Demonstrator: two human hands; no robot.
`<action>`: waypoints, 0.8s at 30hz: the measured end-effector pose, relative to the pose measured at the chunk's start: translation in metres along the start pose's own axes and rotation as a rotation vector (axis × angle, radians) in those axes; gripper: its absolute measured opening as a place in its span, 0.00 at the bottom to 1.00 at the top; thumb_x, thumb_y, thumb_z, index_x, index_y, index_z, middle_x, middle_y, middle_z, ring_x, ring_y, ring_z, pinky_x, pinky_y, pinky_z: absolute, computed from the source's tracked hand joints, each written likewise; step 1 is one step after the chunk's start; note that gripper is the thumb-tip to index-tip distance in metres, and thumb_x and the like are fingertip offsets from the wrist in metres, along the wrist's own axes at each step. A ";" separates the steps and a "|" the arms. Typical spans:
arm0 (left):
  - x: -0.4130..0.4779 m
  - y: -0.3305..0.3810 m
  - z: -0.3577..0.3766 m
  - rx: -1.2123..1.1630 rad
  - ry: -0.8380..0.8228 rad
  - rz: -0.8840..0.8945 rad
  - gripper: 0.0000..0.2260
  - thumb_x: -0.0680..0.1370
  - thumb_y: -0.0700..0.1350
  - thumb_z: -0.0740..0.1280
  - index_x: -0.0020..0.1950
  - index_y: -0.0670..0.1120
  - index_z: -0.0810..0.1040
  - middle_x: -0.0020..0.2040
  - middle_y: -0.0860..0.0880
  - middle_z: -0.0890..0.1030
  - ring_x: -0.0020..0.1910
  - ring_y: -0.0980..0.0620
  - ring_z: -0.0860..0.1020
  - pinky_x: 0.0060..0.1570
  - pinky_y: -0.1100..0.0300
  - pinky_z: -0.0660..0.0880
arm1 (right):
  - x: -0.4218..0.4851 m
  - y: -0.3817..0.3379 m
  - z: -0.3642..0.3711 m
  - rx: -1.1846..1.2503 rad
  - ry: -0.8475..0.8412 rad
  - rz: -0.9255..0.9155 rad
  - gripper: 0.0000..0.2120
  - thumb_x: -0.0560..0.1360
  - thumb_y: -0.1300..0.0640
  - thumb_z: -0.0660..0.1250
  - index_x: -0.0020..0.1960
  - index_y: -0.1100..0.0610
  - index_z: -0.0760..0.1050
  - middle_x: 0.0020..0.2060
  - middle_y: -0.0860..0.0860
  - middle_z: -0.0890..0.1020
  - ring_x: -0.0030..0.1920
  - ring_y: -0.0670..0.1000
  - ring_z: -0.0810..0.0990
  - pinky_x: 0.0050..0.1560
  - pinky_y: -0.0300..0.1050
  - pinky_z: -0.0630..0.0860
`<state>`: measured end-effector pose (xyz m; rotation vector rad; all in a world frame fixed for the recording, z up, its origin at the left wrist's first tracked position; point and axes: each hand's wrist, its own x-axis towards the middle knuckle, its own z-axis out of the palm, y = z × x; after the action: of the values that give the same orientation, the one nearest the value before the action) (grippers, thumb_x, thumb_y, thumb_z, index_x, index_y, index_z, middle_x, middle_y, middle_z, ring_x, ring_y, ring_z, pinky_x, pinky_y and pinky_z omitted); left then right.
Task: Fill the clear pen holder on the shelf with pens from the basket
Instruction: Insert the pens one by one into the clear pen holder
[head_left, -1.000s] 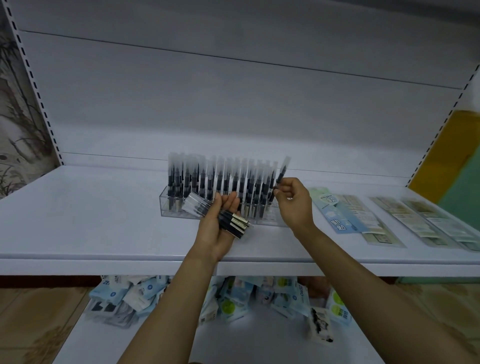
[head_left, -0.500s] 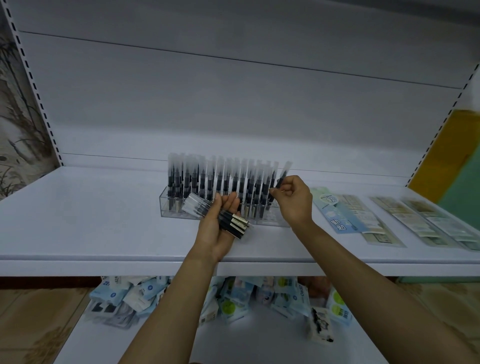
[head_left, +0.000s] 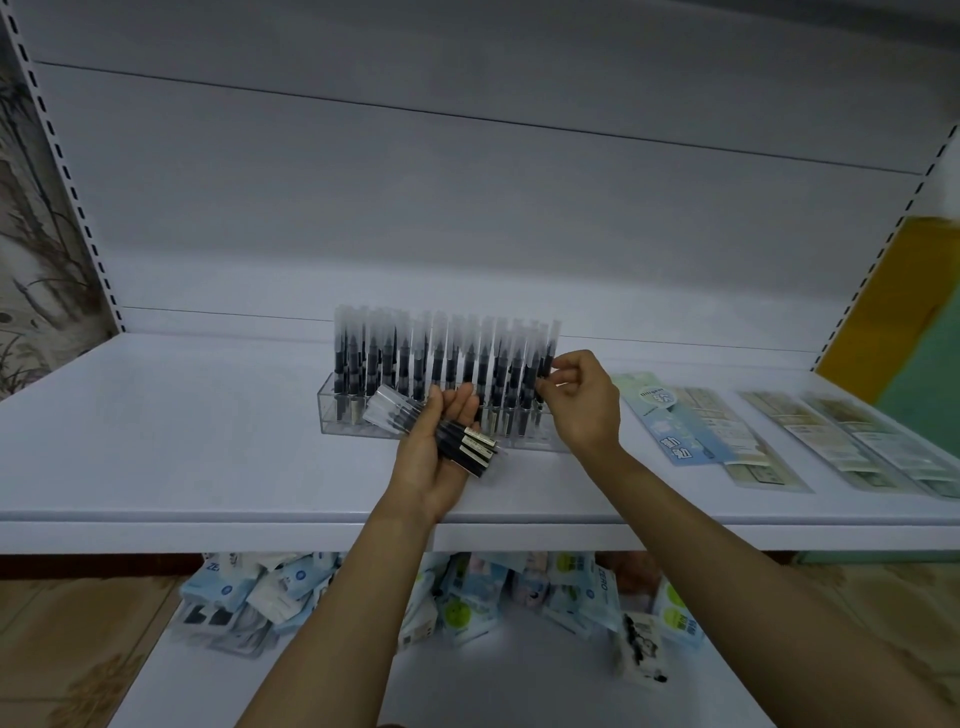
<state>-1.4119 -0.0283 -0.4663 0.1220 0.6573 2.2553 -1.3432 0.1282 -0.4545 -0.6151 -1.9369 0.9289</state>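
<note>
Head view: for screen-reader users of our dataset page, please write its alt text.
A person's right hand pinches a black pen with a clear cap at the right end of a clear plastic pen holder, nearly full of upright pens, on a white shelf. The left hand holds a bundle of similar pens; flat packaged items lie to the right.

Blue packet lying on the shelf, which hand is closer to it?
Right. The right hand sits just left of the blue packet, pinching a pen at the right end of the pen holder; the left hand is farther left, holding a bundle of pens.
</note>
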 end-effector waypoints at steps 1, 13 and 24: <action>0.000 0.000 0.000 0.000 -0.001 0.000 0.09 0.80 0.49 0.62 0.50 0.45 0.77 0.47 0.48 0.85 0.51 0.54 0.80 0.53 0.59 0.74 | -0.001 0.001 0.000 0.000 0.002 -0.001 0.10 0.72 0.59 0.72 0.49 0.53 0.72 0.36 0.44 0.77 0.37 0.46 0.78 0.42 0.45 0.76; -0.002 0.000 0.001 0.002 -0.003 0.006 0.09 0.80 0.49 0.62 0.48 0.45 0.77 0.50 0.48 0.83 0.51 0.54 0.80 0.52 0.58 0.74 | -0.005 0.008 0.001 0.019 0.013 -0.053 0.07 0.71 0.62 0.72 0.47 0.58 0.76 0.33 0.44 0.76 0.34 0.42 0.74 0.39 0.33 0.72; 0.000 0.000 -0.001 -0.009 0.001 -0.004 0.08 0.80 0.49 0.62 0.48 0.46 0.77 0.47 0.48 0.85 0.49 0.54 0.81 0.52 0.58 0.74 | -0.012 0.005 -0.005 0.103 0.068 -0.107 0.09 0.71 0.65 0.72 0.45 0.58 0.73 0.38 0.50 0.77 0.38 0.46 0.75 0.40 0.30 0.73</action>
<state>-1.4121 -0.0292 -0.4673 0.1153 0.6476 2.2547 -1.3325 0.1245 -0.4626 -0.4724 -1.8313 0.9220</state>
